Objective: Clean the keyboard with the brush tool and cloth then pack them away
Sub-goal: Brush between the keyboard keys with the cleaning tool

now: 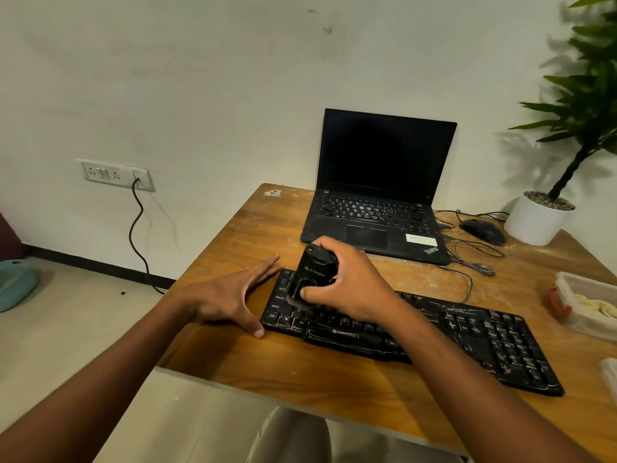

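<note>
The frame holds two hands, left (230, 297) and right (347, 282), at centre, one brush tool (309, 274), one keyboard (434, 332) lower right, one laptop (380, 182), one mouse (482, 230), one potted plant (537, 218) upper right, one wall socket panel (115, 173) at left

From my remote seat I see a table (300, 379) of varnished wood grain with a soft sheen, its top dusted with pale powdery smears, and a keyboard (467, 335) of matt black plastic streaked with the same whitish grime. The brush tool (309, 274) looks like smooth black plastic with a faint gloss. The laptop (384, 182) is matt black with a glossy dark screen, the plant pot (534, 222) smooth matt white.
</note>
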`<state>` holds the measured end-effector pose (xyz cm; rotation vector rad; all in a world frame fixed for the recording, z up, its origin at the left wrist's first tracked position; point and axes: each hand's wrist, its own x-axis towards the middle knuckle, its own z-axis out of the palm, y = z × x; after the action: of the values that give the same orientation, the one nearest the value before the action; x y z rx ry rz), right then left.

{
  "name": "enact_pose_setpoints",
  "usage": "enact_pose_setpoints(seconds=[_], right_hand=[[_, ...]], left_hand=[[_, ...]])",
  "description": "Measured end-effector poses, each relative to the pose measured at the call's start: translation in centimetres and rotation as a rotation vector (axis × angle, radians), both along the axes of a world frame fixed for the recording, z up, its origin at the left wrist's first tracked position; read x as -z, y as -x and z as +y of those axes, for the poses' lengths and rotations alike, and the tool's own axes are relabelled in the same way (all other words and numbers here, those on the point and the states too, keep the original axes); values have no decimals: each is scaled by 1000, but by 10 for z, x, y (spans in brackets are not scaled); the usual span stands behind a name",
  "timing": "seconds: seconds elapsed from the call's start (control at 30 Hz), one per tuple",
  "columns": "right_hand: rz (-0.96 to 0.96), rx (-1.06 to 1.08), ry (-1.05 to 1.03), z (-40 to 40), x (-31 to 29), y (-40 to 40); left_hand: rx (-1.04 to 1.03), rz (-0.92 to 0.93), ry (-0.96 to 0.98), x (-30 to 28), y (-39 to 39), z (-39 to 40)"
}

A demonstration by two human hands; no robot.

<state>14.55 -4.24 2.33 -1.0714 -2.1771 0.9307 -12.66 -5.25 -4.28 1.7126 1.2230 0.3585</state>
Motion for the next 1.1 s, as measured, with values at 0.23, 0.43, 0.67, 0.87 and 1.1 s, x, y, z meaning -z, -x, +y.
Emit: enact_pose_setpoints(seconds=[0.23,0.43,0.67,0.87,1.1], right_hand=[[-46,-72,-31,-8,14,33],[-234,-121,-65,-5,8,35],[-337,-123,-72,-1,-9,16],[-94,-112,-71,-9,6,39],[-322,-148,-62,-3,-2,27]], left_hand=[[-11,18,-31,3,1,3],[-36,34,-36,2,-1,2],[-25,8,-13,0,-3,0],[-52,34,-29,0,-3,-1],[-65,28,-2,-3,-2,-3]])
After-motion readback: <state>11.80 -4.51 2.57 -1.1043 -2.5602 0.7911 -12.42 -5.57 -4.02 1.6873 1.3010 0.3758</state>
